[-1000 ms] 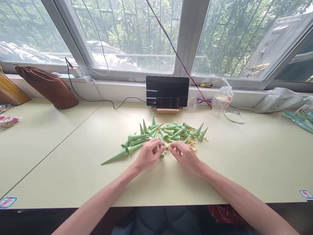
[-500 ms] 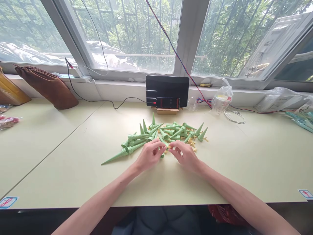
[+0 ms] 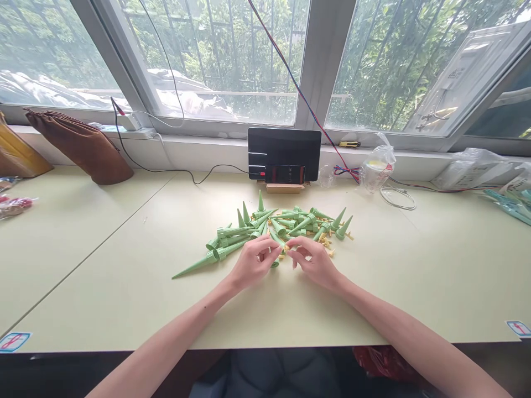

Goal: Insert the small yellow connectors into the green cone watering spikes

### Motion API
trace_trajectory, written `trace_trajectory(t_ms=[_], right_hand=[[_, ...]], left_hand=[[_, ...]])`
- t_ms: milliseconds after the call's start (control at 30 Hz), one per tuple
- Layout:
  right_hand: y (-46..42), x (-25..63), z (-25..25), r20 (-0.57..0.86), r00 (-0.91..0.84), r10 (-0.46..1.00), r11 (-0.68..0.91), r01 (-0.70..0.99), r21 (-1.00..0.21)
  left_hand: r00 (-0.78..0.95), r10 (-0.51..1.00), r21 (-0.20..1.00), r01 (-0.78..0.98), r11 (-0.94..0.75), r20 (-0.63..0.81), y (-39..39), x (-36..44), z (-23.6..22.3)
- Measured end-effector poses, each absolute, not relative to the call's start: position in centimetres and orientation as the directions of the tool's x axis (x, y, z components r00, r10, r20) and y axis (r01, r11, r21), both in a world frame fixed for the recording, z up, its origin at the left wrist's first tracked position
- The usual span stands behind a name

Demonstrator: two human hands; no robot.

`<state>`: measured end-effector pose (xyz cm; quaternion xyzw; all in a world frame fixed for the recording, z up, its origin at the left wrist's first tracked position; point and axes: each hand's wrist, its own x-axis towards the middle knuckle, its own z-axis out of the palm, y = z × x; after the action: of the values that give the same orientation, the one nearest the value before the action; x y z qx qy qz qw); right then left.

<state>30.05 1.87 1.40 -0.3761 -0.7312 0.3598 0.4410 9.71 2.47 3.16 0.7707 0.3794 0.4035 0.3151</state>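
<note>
Both of my hands meet at the near edge of a heap of green plastic plant-watering spikes [image 3: 305,223]. My left hand [image 3: 255,258] is closed in a pinch, thumb against forefinger, at the left of a small yellow plastic piece [image 3: 286,249]. From the right, my right hand [image 3: 313,261] pinches the same spot with thumb and forefinger, other fingers curled. Fingertips cover much of the piece, so its exact shape is hidden. More small yellow pieces [image 3: 326,241] lie scattered at the heap's right side. Several spikes stand point up; one long spike [image 3: 194,266] lies out to the left.
Behind the heap, a phone [image 3: 284,174] leans against a black tablet [image 3: 284,145] on a cardboard stand. A bagged cup [image 3: 376,168] and a coiled white cable [image 3: 398,199] are at the back right. A brown pouch [image 3: 83,146] stands at the back left.
My right thumb and fingers have shifted slightly, turning a little at the yellow piece. The left hand stays almost still, and the heap looks the same.
</note>
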Motion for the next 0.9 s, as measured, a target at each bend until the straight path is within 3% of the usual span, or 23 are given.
trace_trajectory(t_ms=[267,900], right_hand=[[2.11,29.85,1.22,0.195,-0.329,0.924,0.207,0.002,-0.978],[2.13,29.82,1.47,0.150,-0.383,0.911,0.169,0.018,-0.985]], left_hand=[[0.400,0.825,0.770,0.342,-0.538,0.399,2.51,9.69,3.06],[0.428,0.799,0.730,0.362,-0.580,0.422,2.53,9.65,3.02]])
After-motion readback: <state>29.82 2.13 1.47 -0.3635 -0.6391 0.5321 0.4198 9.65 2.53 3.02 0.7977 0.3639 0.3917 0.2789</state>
